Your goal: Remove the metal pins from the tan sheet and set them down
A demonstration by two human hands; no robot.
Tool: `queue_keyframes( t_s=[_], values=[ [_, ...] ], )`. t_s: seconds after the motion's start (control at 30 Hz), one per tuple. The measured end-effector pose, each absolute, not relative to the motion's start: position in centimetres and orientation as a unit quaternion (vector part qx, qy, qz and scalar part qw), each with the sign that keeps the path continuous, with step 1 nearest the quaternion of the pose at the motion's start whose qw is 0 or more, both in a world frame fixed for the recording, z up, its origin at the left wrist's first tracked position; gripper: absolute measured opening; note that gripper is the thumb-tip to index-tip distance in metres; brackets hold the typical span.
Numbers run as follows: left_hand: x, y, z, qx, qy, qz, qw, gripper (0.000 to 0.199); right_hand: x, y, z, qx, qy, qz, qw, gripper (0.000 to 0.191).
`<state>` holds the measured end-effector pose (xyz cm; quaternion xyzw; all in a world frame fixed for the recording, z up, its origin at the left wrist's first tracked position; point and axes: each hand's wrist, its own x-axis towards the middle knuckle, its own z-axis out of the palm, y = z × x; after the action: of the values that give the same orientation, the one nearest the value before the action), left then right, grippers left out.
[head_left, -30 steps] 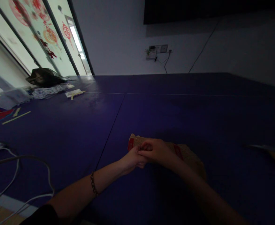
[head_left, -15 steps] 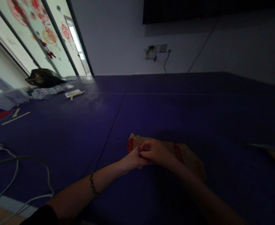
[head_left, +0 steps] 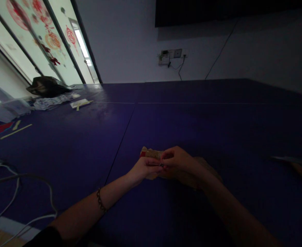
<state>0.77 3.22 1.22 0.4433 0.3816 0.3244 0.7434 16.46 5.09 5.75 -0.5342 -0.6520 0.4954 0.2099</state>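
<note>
- Two bare hands, left hand and right hand, together at the fingertips, low above the bench.
- At the meeting point, a small dark piece, seemingly pinched between left thumb and forefinger; too small for naming.
- Right thumb and forefinger bent in a tight curve, touching the piece or just beside it; real grip or light contact, impossible to tell.
- Directly under and behind the fingers, a brown bundle, partly covered by both hands.
- For good fine work: hold the left wrist quiet, as a support, and leave the small movements to the right fingertips.
- Press gently; with too much force, a probable slip of so tiny a piece.
- Work low, for only a short fall in case of a drop, and turn the piece toward the brighter glass panels for better sight.
- Bundle: crumpled, soft-looking, dotted, with a red patch at the left end; paper or cloth, not possible to say.
- Bench: smooth, deep purple, slightly glossy, crossed by thin straight seams.
- Around the left wrist, a bracelet of rounded, dark links.
- Well apart at right, a long tool: grey blade-like part, brownish handle, unclear in dim light.
</note>
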Motion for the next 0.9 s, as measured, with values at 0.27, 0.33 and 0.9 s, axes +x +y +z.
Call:
queue_keyframes(
  t_s=[0.27,0.33,0.9],
  values=[
    [0.0,3.7,1.5,0.518,0.396,0.271,0.708,0.014,15.9,4.8,5.5,-0.506,-0.684,0.470,0.235,0.008],
    [0.0,3.7,1.9,0.535,0.406,0.265,0.692,0.013,15.7,4.7,5.3,-0.505,-0.686,0.460,0.249,0.008],
    [-12.2,0.4,5.8,0.662,0.717,0.050,0.213,0.025,14.2,3.2,5.6,-0.437,-0.716,0.477,0.261,0.015]
  ],
)
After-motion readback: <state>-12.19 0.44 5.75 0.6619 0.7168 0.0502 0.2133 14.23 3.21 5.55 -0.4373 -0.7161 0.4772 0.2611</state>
